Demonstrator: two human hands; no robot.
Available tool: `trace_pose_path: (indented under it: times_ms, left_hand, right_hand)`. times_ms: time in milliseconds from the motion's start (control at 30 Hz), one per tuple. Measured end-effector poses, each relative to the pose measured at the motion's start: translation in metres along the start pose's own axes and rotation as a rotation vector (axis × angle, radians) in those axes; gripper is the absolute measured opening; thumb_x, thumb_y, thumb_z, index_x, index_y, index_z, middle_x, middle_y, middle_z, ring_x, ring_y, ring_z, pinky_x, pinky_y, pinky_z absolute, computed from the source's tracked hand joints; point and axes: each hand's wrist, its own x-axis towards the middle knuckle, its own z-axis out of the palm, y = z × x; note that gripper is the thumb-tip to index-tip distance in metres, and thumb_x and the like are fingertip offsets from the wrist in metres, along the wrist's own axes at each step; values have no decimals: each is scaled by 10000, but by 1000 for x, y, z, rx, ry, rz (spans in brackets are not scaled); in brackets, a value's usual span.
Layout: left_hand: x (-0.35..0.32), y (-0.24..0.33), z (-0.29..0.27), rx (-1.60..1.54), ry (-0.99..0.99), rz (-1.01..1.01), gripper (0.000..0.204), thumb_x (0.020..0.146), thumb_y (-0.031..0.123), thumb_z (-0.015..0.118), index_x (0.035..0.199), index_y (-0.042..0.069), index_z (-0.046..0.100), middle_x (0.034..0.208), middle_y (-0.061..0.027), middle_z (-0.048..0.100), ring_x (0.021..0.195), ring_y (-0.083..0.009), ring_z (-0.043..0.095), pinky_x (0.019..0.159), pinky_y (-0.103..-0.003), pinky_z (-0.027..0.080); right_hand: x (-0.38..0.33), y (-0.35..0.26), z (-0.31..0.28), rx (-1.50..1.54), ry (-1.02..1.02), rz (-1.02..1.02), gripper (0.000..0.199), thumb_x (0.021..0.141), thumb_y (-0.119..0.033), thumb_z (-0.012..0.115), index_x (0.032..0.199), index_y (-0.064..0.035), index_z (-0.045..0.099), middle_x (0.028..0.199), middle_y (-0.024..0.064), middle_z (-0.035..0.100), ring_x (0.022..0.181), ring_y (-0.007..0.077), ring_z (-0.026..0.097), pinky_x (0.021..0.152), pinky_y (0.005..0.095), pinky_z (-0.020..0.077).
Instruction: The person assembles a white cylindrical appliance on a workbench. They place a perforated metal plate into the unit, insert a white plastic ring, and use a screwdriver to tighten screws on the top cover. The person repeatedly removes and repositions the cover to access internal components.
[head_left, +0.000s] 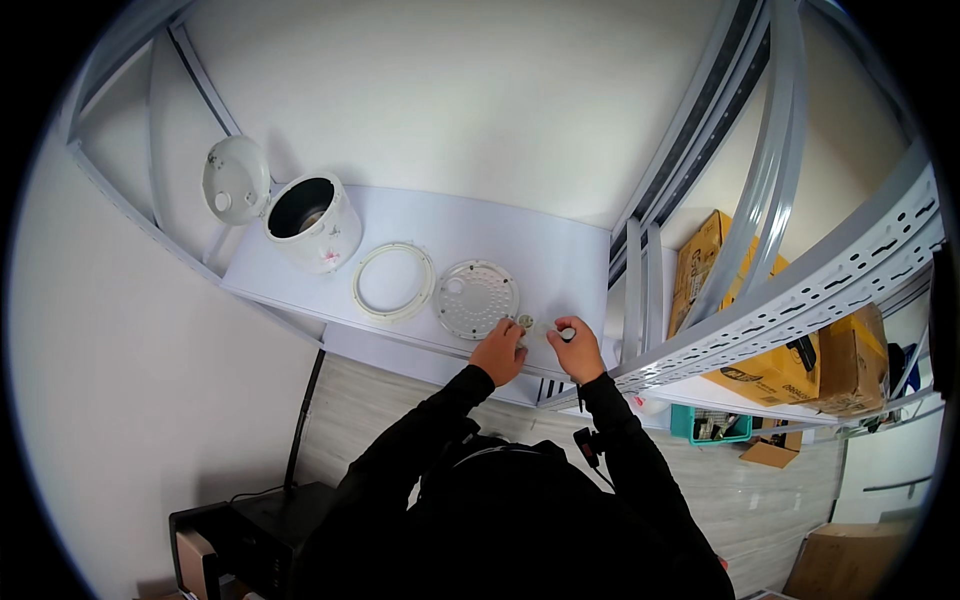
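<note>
Over the front edge of a white shelf (540, 225), my two hands are close together, a small gap between them. My left hand (498, 354) has its fingers curled in a pinch beside a small round pale piece (526, 321); what lies in the pinch is hidden. Closed fingers of my right hand (580, 352) hold a small piece with a white and dark end (567, 334), too small to name. Just left of the hands lies a round white plate full of holes (485, 300). A flat white ring (360, 285) rests beside it.
Farther left stands a white rice cooker (325, 240) with a dark inside and its lid (234, 180) tipped back. Metal rack posts (633, 290) rise at the right. Yellow boxes (770, 375) and a teal basket (683, 423) lie beyond. A black machine (250, 535) stands lower left.
</note>
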Motion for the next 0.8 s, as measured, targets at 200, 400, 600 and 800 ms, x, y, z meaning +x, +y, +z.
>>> trace_pose_path:
  times_ms: [200,400,600,800]
  left_hand:
    - [-2,6,-4,142,-13,-78,380,835,159,712,1188,90,588,1166,-121,555,1002,-358,647,817,-474,538]
    - [-6,6,-4,173,32,-79,398,825,129,694,1206,98,584,1171,-115,556,1022,-359,646,815,-478,542]
    - [-5,1,1,147,39,-124,396,829,109,684,1212,94,583,1223,-119,532,1036,-363,642,833,-481,540]
    - [-9,2,-1,129,55,-125,376,845,127,678,1208,98,584,1234,-122,530,1055,-364,640,847,-482,546]
  right_hand:
    - [-2,-5,1,45,-14,8,276,860,-182,754,1069,-18,680,990,133,710,915,283,686,820,358,538]
    - [-5,-10,3,79,-39,22,264,876,-173,739,1077,-15,673,952,109,709,864,235,677,786,336,537]
    - [-9,-14,4,124,-54,2,259,903,-171,736,1097,-12,673,949,79,708,872,165,650,762,296,523]
    - [-12,-23,1,151,-68,10,238,911,-156,732,1087,-7,673,947,72,702,886,157,649,764,291,523]
